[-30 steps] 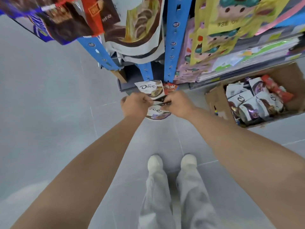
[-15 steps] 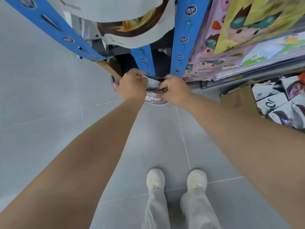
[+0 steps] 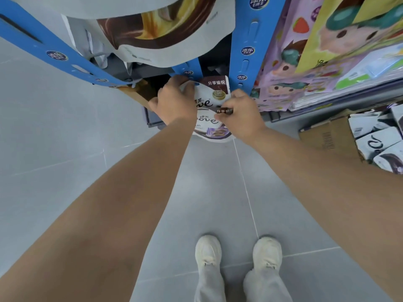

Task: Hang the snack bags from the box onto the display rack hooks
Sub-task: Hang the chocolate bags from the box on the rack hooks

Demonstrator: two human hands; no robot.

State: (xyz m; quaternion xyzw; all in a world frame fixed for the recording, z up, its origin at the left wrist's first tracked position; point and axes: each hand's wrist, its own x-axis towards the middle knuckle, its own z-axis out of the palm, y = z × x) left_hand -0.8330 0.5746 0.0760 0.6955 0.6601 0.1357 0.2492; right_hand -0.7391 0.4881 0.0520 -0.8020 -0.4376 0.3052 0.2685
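Head view, looking down. My listing follows, with every place taken from the tall blue upright of the display rack.

1. Upper snack bag: white with a brown top band, just left of the upright's foot. Its top corner lies against the short blue strip. I cannot tell from my feed whether it sits on a hook.
2. Lower snack bag: same make, with purple print at its bottom. It is below and left of the upright's foot, partly overlapped by the upper snack bag and held clear of the floor.
3. Left hand: left of the upright, fingers curled over the upper snack bag's left top corner, gripping it.
4. Right hand: directly under the upright's foot, thumb and forefinger pinching the dark top band of the lower snack bag (the fingertips cover part of the lettering).
5. Box: brown cardboard on the floor, well to the right of the upright, with more white bags lying in it.
6. Big chocolate bag: hangs left of the upright, above both hands.
7. Cartoon-printed bags: right of the upright, overlapping one another.
8. Floor: grey tiles, with two pale shoes well below the upright, nearest me.
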